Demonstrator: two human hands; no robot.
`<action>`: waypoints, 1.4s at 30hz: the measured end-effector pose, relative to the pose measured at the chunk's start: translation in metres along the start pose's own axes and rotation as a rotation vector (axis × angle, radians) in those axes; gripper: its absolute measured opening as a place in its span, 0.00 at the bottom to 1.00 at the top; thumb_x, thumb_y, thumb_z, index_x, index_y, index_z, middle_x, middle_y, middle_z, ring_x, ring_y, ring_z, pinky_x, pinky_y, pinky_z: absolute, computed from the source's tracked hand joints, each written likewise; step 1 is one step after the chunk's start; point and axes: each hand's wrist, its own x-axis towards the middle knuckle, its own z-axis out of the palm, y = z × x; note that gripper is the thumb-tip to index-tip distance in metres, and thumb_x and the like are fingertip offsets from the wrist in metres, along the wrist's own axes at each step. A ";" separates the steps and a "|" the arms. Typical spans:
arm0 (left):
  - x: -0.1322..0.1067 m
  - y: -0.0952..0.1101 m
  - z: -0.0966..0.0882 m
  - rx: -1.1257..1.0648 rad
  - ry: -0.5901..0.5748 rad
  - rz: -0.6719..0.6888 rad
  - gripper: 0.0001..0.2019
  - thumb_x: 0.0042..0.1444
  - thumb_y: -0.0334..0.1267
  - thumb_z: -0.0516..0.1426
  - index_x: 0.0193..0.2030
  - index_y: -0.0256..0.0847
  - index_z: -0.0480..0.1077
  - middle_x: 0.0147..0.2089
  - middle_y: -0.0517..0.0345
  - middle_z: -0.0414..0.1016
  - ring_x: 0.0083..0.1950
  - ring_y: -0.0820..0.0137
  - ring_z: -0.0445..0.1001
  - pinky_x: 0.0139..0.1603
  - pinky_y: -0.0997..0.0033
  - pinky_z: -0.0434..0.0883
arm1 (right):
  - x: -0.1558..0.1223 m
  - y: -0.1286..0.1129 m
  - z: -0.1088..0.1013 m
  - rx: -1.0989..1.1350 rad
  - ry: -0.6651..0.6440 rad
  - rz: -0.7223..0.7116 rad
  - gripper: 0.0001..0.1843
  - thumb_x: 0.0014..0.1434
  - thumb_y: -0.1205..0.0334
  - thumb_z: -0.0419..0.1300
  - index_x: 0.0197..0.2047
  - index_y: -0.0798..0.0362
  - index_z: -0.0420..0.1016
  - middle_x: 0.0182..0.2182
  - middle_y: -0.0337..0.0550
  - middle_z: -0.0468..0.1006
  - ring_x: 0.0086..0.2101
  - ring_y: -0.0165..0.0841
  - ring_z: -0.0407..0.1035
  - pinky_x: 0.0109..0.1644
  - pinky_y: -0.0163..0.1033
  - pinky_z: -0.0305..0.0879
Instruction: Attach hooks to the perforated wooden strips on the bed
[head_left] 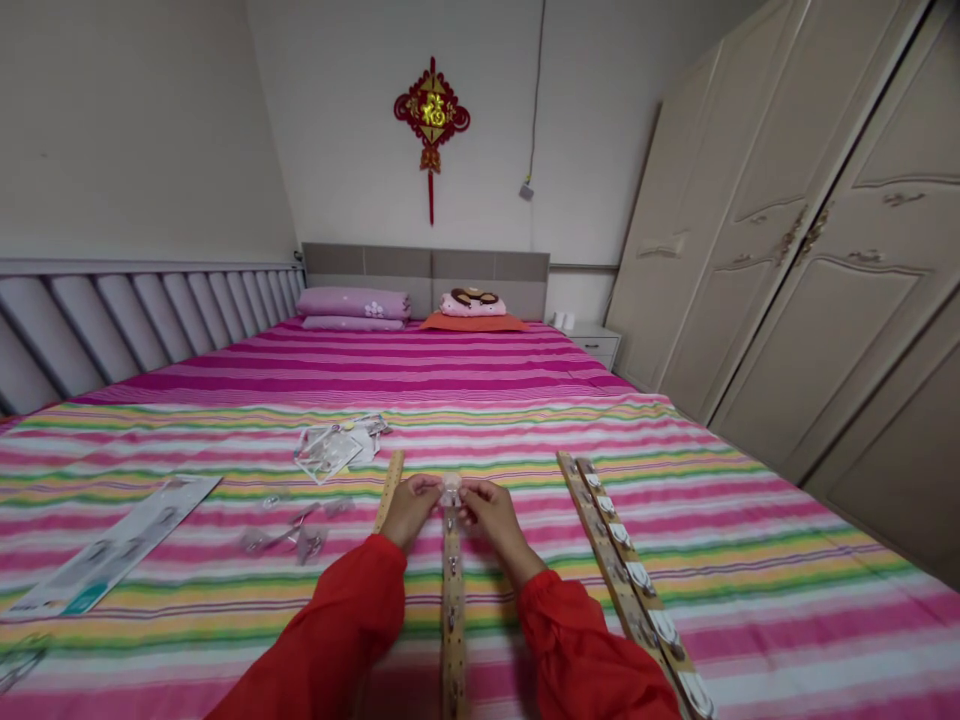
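Observation:
My left hand [411,508] and my right hand [493,516] meet at the far end of a narrow wooden strip with holes [454,650]. Between their pinched fingertips is a small translucent whitish plastic piece [451,484]; whether it is a bag or a hook's backing I cannot tell. Several small metal hooks or clips [452,565] sit along this strip, which lies lengthwise between my forearms. Another strip with holes [389,490] lies just left of my left hand, partly hidden by it.
To the right, two strips [596,520] carry rows of metal and white pieces [640,577]. On the left lie small clear bags [304,535], a pile of plastic packets [334,448] and a long packaging card [120,545]. A striped sheet [735,600] covers the bed.

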 end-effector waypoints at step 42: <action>0.070 -0.076 0.006 0.084 0.078 -0.079 0.05 0.33 0.33 0.60 0.21 0.38 0.68 0.16 0.67 0.65 0.20 0.76 0.65 0.24 0.76 0.61 | 0.056 0.084 -0.006 -0.297 0.212 -0.164 0.14 0.46 0.65 0.56 0.35 0.53 0.81 0.31 0.43 0.83 0.33 0.37 0.75 0.38 0.39 0.70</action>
